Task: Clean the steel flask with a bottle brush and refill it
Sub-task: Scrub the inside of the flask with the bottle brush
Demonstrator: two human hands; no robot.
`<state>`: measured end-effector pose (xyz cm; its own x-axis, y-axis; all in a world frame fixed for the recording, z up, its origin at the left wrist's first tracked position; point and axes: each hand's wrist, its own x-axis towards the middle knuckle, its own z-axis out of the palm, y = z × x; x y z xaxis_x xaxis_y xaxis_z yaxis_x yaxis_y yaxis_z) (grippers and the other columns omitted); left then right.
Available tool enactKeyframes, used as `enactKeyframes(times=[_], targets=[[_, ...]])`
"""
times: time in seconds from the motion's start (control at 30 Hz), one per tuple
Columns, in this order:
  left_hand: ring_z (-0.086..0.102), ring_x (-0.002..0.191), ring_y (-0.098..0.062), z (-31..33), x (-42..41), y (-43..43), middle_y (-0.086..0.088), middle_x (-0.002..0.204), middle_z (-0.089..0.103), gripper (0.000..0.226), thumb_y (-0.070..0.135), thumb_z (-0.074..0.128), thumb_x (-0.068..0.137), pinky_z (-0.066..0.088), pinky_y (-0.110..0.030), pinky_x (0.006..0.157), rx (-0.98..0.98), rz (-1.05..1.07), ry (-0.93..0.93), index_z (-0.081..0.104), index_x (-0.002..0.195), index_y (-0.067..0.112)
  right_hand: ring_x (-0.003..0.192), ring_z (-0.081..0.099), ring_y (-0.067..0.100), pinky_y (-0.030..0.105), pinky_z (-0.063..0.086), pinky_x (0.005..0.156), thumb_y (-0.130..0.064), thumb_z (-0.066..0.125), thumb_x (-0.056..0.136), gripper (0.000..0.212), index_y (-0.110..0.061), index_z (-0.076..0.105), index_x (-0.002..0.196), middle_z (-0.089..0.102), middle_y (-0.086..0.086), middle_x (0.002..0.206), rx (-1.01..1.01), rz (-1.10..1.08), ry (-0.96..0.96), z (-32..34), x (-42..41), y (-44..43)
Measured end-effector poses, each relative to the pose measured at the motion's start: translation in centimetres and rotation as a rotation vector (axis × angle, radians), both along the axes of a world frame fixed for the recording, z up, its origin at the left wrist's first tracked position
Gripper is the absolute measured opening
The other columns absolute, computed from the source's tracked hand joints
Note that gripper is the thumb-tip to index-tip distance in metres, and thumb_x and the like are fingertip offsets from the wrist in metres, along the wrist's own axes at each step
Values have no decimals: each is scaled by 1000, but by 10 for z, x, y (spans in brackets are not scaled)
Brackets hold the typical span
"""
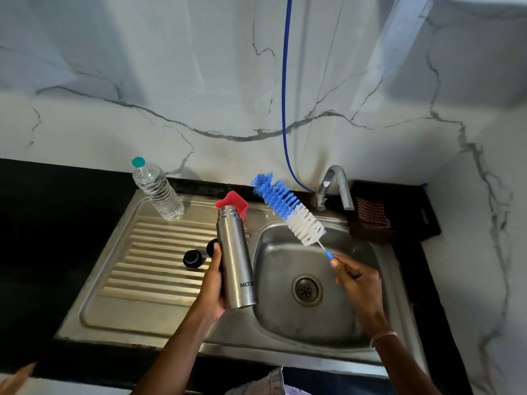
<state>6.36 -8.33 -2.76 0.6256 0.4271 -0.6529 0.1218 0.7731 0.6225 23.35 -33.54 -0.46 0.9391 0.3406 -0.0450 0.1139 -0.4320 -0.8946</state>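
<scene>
Left hand (212, 283) is wrapped round the steel flask (235, 258), thumb on its near side and fingers curled behind; the flask stands close to upright in the air over the ridge where the drainboard (159, 252) meets the basin (273, 323), mouth open and uncapped. Right hand (356, 277) is over the basin, fingertips pinched on the blue handle end of the bottle brush (288, 208); the brush slants up and away toward the back rim of the sink, white bristles nearer the hand, blue bristles at the tip. The brush head sits to the right of the flask's mouth, clear of it and not inside. A thin bracelet (382, 336) shows on the right wrist.

On the drainboard, two black caps (193, 258) lie near its middle, one partly hidden by the left thumb; a clear plastic water bottle (158, 192) with a teal cap stands at the back left corner. A red plastic piece (238, 202) sits at the back edge, half hidden behind the flask's mouth; what it is I cannot tell. The tap (335, 186) rises at the basin's back right corner; a blue hose (284, 95) runs down the marble wall toward it. A brown cloth (369, 220) lies on the black counter (57, 223) just right of the tap; the drain (307, 289) sits in the basin floor below the right hand.
</scene>
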Motion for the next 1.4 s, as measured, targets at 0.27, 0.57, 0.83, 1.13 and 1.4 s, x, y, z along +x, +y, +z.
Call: enactKeyframes(times=[0.27,0.57,0.83,1.13,1.4], targets=[[75,93,-25,0,11,-2,-17,116,75,74,73,54,90,57,-42,91,-13,-16,1,70,127,12,56,41,7,32,36,52,-70,56,88,63,-11,59,68,45,-5,58,-15,234,-12,-15,-2,-39],[74,87,-31,7,35,-19,-25,114,70,87,75,55,86,61,-41,79,-55,-144,-65,63,136,5,58,58,14,37,46,61,-65,45,95,54,-22,63,69,59,-3,59,-195,175,-200,-1,34,-39],[73,84,-30,-7,50,-30,-24,107,74,71,71,55,88,60,-40,77,4,-188,-14,74,117,9,48,47,11,37,43,52,-57,49,100,49,-25,56,63,50,2,53,-232,244,-306,-6,35,-50],[74,64,-12,-7,49,-36,-1,75,76,44,35,43,108,58,-34,63,87,-149,-49,77,83,22,45,51,8,34,46,47,-64,44,100,54,-22,65,74,52,-4,52,-342,274,-400,-26,-5,-93],[70,95,-29,1,62,-42,-20,127,70,63,60,56,91,55,-40,86,-48,-213,-38,72,127,10,54,59,22,38,47,54,-62,44,97,47,-33,50,62,57,-2,55,-362,114,-468,7,60,-20]])
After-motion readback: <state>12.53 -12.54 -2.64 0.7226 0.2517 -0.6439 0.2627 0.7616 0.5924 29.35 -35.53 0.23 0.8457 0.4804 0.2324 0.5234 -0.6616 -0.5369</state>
